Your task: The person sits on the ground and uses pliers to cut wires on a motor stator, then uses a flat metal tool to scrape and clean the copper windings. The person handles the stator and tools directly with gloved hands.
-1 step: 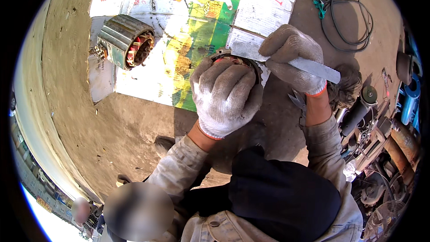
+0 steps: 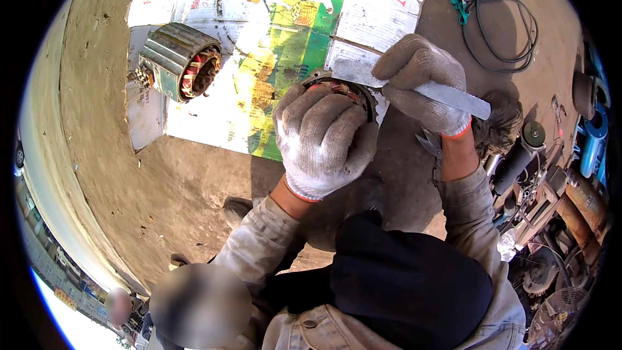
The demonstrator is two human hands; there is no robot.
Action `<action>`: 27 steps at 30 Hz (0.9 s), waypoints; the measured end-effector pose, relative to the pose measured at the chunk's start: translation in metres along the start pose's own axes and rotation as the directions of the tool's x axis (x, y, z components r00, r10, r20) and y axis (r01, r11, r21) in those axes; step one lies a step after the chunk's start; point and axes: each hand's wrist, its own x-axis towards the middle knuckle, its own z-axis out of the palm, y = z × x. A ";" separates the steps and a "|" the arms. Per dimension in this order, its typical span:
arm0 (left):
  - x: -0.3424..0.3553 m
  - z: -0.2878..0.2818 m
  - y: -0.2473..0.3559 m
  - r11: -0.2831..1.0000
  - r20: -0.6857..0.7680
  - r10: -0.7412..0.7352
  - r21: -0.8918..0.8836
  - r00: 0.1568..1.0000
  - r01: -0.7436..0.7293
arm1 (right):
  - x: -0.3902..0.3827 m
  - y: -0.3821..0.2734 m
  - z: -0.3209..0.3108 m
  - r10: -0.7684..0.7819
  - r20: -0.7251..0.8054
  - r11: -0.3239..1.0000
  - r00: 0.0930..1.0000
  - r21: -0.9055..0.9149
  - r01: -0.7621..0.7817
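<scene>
1. The round wound motor part [image 2: 345,88] was partly covered by the left hand [image 2: 324,139], its far edge showing just beyond the fingers; these were curled close together, whether pinching anything could not be told.
2. A flat metal blade [image 2: 355,72] was clenched in the right hand [image 2: 427,70], its end left of those fingers, near the part's rim.
3. Rim work was apparently in hand; steady holding and controlled blade movement seemed called for.

A stator [image 2: 178,58] lies on the cardboard [image 2: 210,123], left of the coil [image 2: 343,89] under your left hand [image 2: 324,136]; beyond your right hand [image 2: 424,84], a cable [image 2: 478,6] lies on the ground [image 2: 194,175].
</scene>
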 end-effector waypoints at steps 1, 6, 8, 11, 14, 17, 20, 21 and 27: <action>-0.001 0.000 -0.002 0.999 -0.028 -0.019 -0.049 0.999 0.018 | -0.004 0.000 -0.001 0.001 -0.024 1.000 1.000 0.016 0.000; -0.005 -0.001 -0.005 0.986 -0.088 -0.069 -0.157 0.994 0.054 | -0.015 0.001 0.005 -0.034 -0.042 0.999 0.999 -0.002 0.033; -0.005 -0.004 -0.009 0.978 -0.075 -0.075 -0.201 0.994 0.059 | -0.008 -0.006 0.010 0.021 -0.103 0.995 0.994 -0.097 -0.031; -0.010 -0.006 -0.010 0.930 -0.091 -0.195 -0.333 0.977 0.155 | -0.011 -0.006 0.004 0.014 -0.214 0.990 0.977 -0.136 -0.044; -0.013 -0.012 -0.012 0.873 -0.085 -0.296 -0.428 0.951 0.233 | -0.032 -0.019 -0.005 0.041 -0.297 0.986 0.954 -0.142 -0.086; -0.012 -0.017 -0.012 0.773 -0.072 -0.392 -0.567 0.917 0.285 | -0.049 -0.033 0.002 0.037 -0.250 0.981 0.967 -0.174 -0.082; -0.015 -0.014 -0.015 0.626 -0.055 -0.538 -0.694 0.841 0.355 | -0.056 -0.033 0.014 0.059 -0.259 0.984 0.964 -0.149 -0.100; -0.014 -0.013 -0.013 0.515 -0.024 -0.615 -0.770 0.788 0.378 | -0.057 -0.031 0.018 0.058 -0.269 0.983 0.961 -0.150 -0.101; -0.015 -0.011 -0.028 0.239 -0.026 -0.750 -0.942 0.661 0.235 | -0.017 -0.026 0.029 0.071 -0.220 0.978 0.973 -0.175 -0.111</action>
